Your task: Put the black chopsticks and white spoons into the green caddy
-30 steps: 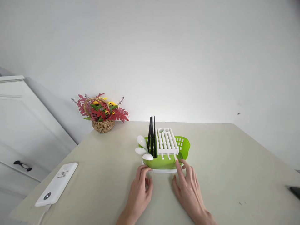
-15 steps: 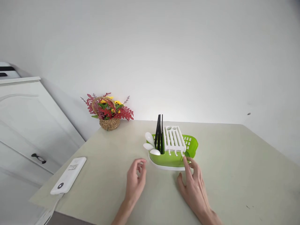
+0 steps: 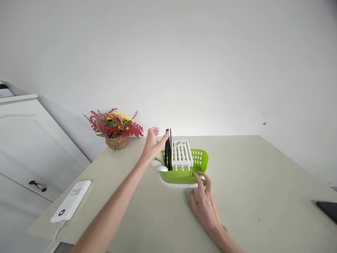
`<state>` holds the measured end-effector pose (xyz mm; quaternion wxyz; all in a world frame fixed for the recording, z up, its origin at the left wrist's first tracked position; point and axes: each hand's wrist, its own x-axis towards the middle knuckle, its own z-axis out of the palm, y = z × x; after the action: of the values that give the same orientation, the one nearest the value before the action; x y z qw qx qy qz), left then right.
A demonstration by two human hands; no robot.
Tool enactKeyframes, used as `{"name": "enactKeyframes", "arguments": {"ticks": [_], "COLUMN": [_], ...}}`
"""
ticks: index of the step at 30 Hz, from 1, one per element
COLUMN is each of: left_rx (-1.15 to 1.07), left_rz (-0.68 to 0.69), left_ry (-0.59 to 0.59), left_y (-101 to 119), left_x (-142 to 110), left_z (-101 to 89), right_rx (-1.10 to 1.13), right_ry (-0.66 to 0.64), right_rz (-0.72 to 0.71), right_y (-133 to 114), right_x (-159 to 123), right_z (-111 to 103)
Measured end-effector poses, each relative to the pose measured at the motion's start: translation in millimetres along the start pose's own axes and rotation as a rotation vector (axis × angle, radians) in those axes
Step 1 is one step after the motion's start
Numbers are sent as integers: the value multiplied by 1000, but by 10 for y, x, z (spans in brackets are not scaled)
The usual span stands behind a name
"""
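Note:
A green plastic drying rack [image 3: 184,174] on a white base stands in the middle of the beige table [image 3: 250,182]. It holds upright black chopsticks [image 3: 167,151], a white slotted insert [image 3: 181,154] and white spoons [image 3: 160,167] at its left end. My left hand [image 3: 152,144] is stretched out with fingers apart, its thumb at the tops of the chopsticks. My right hand [image 3: 204,200] rests on the table with its fingertips touching the rack's near right rim.
A wicker basket of red and yellow flowers [image 3: 114,130] stands at the back left against the wall. A white power bank [image 3: 71,201] with a cable lies near the table's left edge. A white cabinet [image 3: 23,147] is on the left. A dark object [image 3: 328,209] lies at the right edge.
My left hand rose from the table in front of the rack and reached forward to the tops of the chopsticks. My right hand stayed at the rack's rim.

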<state>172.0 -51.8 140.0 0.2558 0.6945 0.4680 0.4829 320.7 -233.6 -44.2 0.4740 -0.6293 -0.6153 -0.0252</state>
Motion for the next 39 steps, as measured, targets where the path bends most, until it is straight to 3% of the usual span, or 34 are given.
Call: {"name": "enactKeyframes", "arguments": {"ticks": [5, 10, 15, 19, 22, 25, 28, 30, 34, 39], "left_rx": [97, 69, 33, -307, -580, -805, -1052, -1099, -916, -675], "left_rz": [-262, -262, -229, -275, -216, -136, -131, -240, -517, -740], "left_ry": [-268, -423, -314, -225, -48, 229, 412, 470, 416, 209], "left_y": [-82, -122, -74, 41, 175, 264, 182, 10, -491, -1054], "left_x": [253, 274, 168, 213, 369, 575, 723, 727, 466, -7], "left_z": [212, 329, 394, 312, 82, -325, -846, -1173, -1571, -1636], "right_rx": [4, -8, 0, -8, -12, 4, 18, 11, -2, -10], "right_ry": [-13, -8, 1, -4, -5, -15, -27, -29, -47, -70], "right_rz": [-5, -11, -21, -16, -15, -14, -11, -6, 16, 32], "right_y": [25, 36, 42, 53, 52, 45, 36, 31, 28, 42], "right_x": [-2, 1, 10, 8, 4, 0, -7, -16, -43, -86], "right_z": [-3, 1, 6, 4, -6, -21, -34, -38, -38, -29]}}
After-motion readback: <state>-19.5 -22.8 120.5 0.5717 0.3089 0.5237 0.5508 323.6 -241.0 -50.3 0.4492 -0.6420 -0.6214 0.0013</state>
